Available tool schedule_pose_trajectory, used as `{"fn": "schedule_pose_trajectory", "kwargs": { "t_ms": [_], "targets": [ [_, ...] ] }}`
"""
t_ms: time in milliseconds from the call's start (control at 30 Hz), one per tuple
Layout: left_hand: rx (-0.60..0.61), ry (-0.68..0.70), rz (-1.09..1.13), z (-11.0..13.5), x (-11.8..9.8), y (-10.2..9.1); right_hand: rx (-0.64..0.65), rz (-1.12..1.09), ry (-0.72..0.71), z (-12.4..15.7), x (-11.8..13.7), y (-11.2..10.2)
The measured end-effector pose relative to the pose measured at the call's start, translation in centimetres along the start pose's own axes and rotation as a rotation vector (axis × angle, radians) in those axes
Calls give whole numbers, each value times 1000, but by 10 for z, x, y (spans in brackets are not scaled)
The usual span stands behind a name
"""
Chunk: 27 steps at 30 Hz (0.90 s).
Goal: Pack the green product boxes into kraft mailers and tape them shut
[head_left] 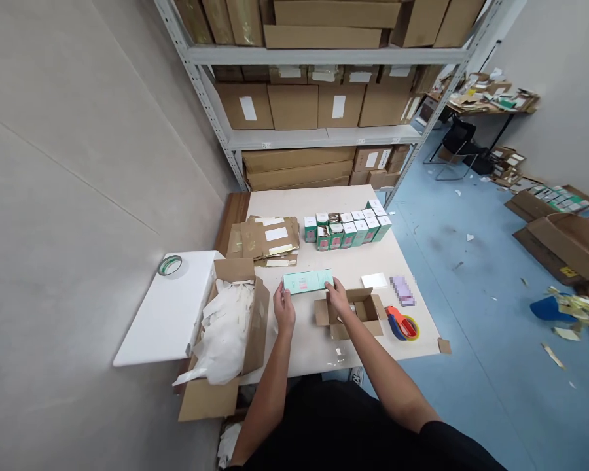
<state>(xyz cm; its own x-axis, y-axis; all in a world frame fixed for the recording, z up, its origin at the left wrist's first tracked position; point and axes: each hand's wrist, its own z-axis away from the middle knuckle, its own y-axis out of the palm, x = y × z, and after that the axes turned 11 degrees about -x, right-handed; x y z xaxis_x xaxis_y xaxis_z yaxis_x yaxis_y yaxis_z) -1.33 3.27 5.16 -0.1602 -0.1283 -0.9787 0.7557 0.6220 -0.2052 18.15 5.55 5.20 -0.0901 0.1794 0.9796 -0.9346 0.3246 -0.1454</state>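
Both of your hands are clamped on the long green box (308, 282), your left hand (284, 309) at its left end and your right hand (339, 298) at its right. It lies level just beyond your fingers, its long axis running left to right across the table (324, 203). The open cardboard carton (360, 313) sits just beside your right hand, the nearer hand to it.
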Motion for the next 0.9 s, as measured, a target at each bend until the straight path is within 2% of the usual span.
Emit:
{"fn": "schedule_pose_trajectory", "kwargs": {
  "t_ms": [100, 233, 367, 467, 633, 767, 900],
  "targets": [
    [69, 59, -145, 25, -13, 9, -19, -16, 20, 8, 3, -38],
    [195, -6, -282, 72, -25, 31, -67, 61, 1, 16, -6, -95],
    [258, -23, -323, 120, -19, 57, -61, 123, -14, 21, -25, -149],
    [307, -10, -345, 143, -10, 71, -11, 173, 5, 21, -44, -178],
    [361, 46, -452, 151, -4, 82, 38, 300, 35, 14, -63, -202],
    [380, 68, -484, 149, -2, 78, 116, 270, -10, 9, -61, -214],
    [388, 80, -539, 150, 9, 75, 115, 205, -38, 11, -56, -223]
  ]
}}
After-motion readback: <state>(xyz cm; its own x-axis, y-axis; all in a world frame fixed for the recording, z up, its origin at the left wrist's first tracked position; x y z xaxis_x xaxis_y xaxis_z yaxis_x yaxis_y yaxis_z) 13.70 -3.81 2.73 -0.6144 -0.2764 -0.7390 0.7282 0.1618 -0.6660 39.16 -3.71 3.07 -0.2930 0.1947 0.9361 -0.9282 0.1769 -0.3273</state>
